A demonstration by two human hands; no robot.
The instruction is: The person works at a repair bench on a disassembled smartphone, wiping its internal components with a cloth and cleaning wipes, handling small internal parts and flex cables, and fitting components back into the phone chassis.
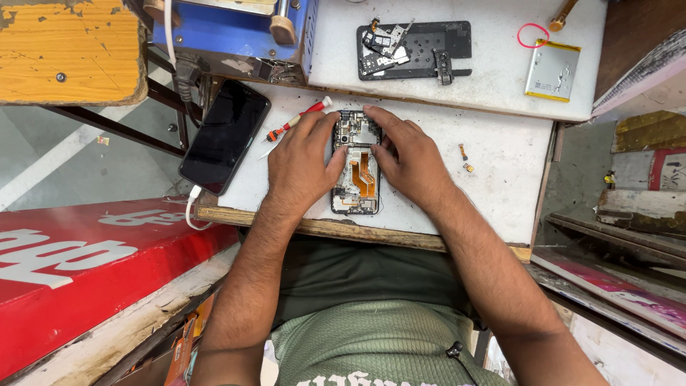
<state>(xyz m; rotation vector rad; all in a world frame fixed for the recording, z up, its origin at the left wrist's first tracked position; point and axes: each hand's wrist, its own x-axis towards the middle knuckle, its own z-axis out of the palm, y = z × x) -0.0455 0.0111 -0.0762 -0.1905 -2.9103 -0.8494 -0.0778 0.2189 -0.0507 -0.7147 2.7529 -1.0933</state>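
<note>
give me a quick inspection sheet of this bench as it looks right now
surface: white worktop, stained, wooden front edge
job's things: opened phone, back off, orange flex showing, lying flat
clutter: red screwdriver beside the left hand; black phone face up at the left edge; black back panel with loose parts; silver battery; pink band; two small parts
grippers: left hand and right hand both press on the opened phone's sides
cables: white cable plugged into the black phone
surroundings: blue machine behind; red board left
</note>
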